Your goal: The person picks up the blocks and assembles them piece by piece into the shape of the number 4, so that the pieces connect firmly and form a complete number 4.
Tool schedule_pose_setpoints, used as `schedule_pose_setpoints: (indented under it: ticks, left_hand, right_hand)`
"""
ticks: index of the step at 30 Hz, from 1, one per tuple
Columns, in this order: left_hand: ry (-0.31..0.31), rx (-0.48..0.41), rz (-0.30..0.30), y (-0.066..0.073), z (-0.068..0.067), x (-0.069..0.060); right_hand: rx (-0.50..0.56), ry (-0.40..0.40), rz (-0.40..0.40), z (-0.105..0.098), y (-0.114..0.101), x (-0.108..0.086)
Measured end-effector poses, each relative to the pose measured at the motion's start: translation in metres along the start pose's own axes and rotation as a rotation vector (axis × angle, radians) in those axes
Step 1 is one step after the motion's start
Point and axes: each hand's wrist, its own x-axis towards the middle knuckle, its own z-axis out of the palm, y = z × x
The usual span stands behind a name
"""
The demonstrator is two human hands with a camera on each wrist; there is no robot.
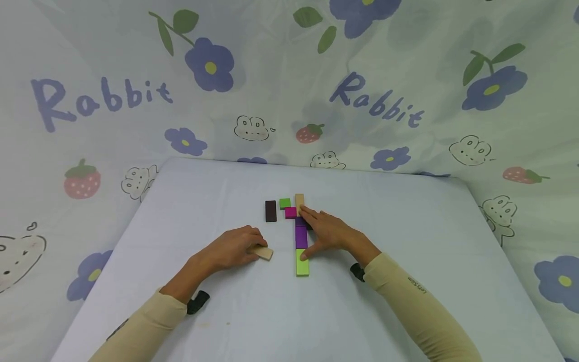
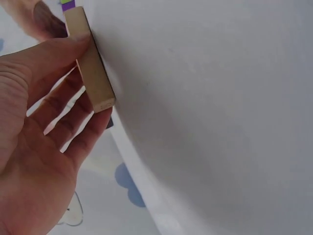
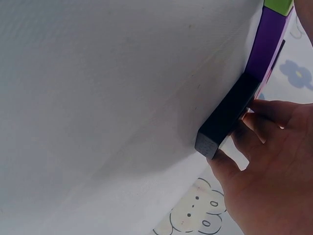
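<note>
My left hand (image 1: pixel 232 246) pinches a plain wooden block (image 2: pixel 93 63) between thumb and fingertips, left of a line of blocks. My right hand (image 1: pixel 332 232) lies along that line's right side, fingers extended. Its fingertips reach the pale wooden block (image 1: pixel 299 202) at the far end, and its thumb is at the lime green block (image 1: pixel 302 269) at the near end. Between them sits a purple block (image 1: pixel 301 237). A black block (image 3: pixel 227 110) juts from the line beside the right fingers, mostly hidden by that hand in the head view.
A magenta block (image 1: pixel 290 213) and a green block (image 1: pixel 284 203) stand left of the line's far end. Further left lies a dark brown block (image 1: pixel 270 211). The white tabletop (image 1: pixel 217 196) meets a patterned curtain (image 1: pixel 280 75) at the back.
</note>
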Motion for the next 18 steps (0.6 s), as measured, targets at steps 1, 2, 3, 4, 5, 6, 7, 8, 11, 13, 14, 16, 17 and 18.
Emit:
schedule_pose_setpoints:
  ticks: [1,2,3,4,5,6,7,8,11,13,14,16,17,18]
  left_hand:
    - [0.003,0.0,0.001,-0.0001,0.0001,0.0002]
    - [0.004,0.0,0.001,-0.0002,0.0001,0.0003]
    - [0.005,0.0,0.001,-0.0003,0.0001,0.0005]
    - [0.006,0.002,0.0,-0.0003,0.0,0.0008]
    - [0.007,0.002,-0.001,-0.0002,-0.0002,0.0011]
    - [0.009,0.002,-0.003,0.0,-0.0005,0.0013]
    - [0.01,0.002,-0.006,0.0004,-0.0009,0.0016]
    - [0.01,0.003,-0.009,0.0007,-0.0014,0.0018]
    - [0.008,0.0,-0.021,0.0019,-0.0029,0.0029]
    - [0.007,-0.003,-0.027,0.0023,-0.0036,0.0042]
    - [0.007,-0.005,-0.03,0.0022,-0.0039,0.005]
    - [0.009,-0.008,-0.032,0.0019,-0.0042,0.0071]
    - [0.01,-0.009,-0.032,0.0015,-0.0042,0.0084]
    - [0.011,-0.009,-0.032,0.001,-0.0043,0.0098]
  right_hand:
    - [0.002,0.0,0.001,0.0001,0.0,0.0]
    - [0.004,0.0,0.001,0.0002,-0.0001,0.0]
    - [0.006,0.0,0.0,0.0003,-0.0002,0.0]
    - [0.009,-0.001,-0.001,0.0002,-0.0001,0.0]
    - [0.011,-0.001,0.0,0.0002,-0.0001,-0.0001]
    - [0.014,-0.002,-0.002,0.0002,-0.0001,-0.0002]
    - [0.016,-0.003,-0.002,0.0003,0.0,-0.0004]
    - [0.017,-0.004,-0.005,0.0001,-0.0001,-0.0006]
    - [0.014,-0.007,-0.013,-0.0004,-0.0005,-0.0012]
    - [0.011,-0.004,-0.014,-0.0009,-0.0008,-0.0018]
    - [0.01,-0.004,-0.014,-0.0013,-0.0011,-0.0019]
    - [0.01,-0.003,-0.012,-0.0018,-0.0017,-0.002]
    - [0.009,-0.003,-0.009,-0.0021,-0.002,-0.002]
    - [0.008,-0.001,-0.007,-0.0023,-0.0022,-0.002]
